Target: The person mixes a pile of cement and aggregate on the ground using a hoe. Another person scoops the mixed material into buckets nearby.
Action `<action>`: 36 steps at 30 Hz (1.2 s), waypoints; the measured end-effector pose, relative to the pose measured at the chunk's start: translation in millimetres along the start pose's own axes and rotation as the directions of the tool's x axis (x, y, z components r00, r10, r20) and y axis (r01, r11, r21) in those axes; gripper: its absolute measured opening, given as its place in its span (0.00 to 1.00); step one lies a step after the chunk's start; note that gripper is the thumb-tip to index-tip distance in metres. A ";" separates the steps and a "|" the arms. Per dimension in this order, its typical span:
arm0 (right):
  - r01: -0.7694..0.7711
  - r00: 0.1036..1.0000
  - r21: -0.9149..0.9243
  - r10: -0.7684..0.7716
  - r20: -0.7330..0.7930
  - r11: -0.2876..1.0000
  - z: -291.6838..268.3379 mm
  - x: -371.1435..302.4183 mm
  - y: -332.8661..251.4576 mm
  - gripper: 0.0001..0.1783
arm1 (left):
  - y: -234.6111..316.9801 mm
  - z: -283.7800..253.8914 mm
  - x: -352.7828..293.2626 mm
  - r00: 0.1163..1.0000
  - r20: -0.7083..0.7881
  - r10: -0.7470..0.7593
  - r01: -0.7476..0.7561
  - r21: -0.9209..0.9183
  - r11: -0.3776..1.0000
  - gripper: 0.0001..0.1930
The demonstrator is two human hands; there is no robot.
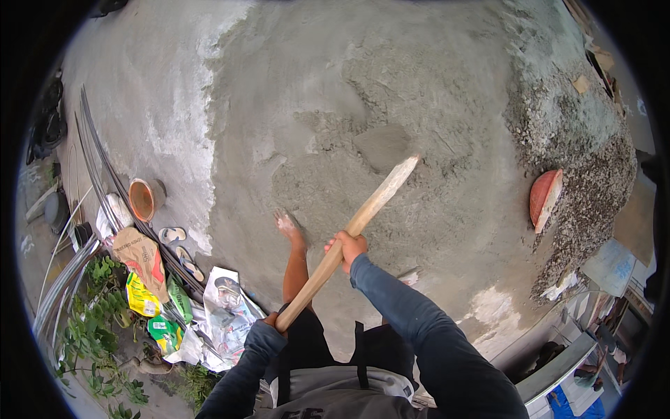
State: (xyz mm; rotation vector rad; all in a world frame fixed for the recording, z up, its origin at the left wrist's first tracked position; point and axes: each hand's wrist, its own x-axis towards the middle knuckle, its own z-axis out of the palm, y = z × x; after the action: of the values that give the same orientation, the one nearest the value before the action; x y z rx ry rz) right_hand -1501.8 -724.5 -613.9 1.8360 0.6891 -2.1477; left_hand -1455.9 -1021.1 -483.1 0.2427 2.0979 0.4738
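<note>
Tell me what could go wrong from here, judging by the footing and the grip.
The bare left foot stands on wet-looking grey mix, so it could slip or the skin might get irritated.
The left hand and right hand grip the wooden handle without gloves; blisters or splinters are possible.
The red bowl sits tilted beside the gravel and might tip.

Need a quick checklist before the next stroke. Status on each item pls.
1. Right hand closed round handle: ok.
2. Left hand gripping the handle's near end: ok.
3. Blade firmly fixed to the handle: cannot tell, the joint isn't clear among the grey mix.
4. Left foot protected: not ok, it is bare on the mix.
5. Basin clear of the tool: ok, well right, beside the gravel.
6. Bucket clear of the tool: ok, well left.
</note>
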 end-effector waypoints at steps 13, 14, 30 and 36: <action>0.292 0.956 -0.041 -0.293 -0.010 0.956 -35.7 14.7 -84.2 0.10 | 74.4 65.5 51.7 0.992 0.071 0.100 -0.097 -0.048 0.994 0.16; 0.254 0.966 0.028 -0.255 0.032 0.967 -39.0 -6.4 -64.7 0.11 | 64.7 49.8 26.1 0.989 0.132 0.071 -0.063 -0.062 0.996 0.17; 0.172 0.982 -0.061 -0.176 -0.069 0.983 -153.5 41.4 -111.5 0.07 | 156.1 126.3 44.6 0.978 0.183 0.102 -0.101 -0.011 0.995 0.22; 0.344 0.924 -0.180 -0.366 -0.111 0.922 -159.4 86.8 -232.4 0.07 | 223.9 168.4 156.8 0.972 0.100 0.211 -0.183 -0.229 0.956 0.22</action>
State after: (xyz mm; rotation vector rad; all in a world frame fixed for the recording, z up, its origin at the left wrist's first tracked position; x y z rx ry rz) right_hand -1488.5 -435.0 -668.6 1.9108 1.2773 -2.1033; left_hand -1401.5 -723.2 -589.8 0.3463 1.8912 0.7839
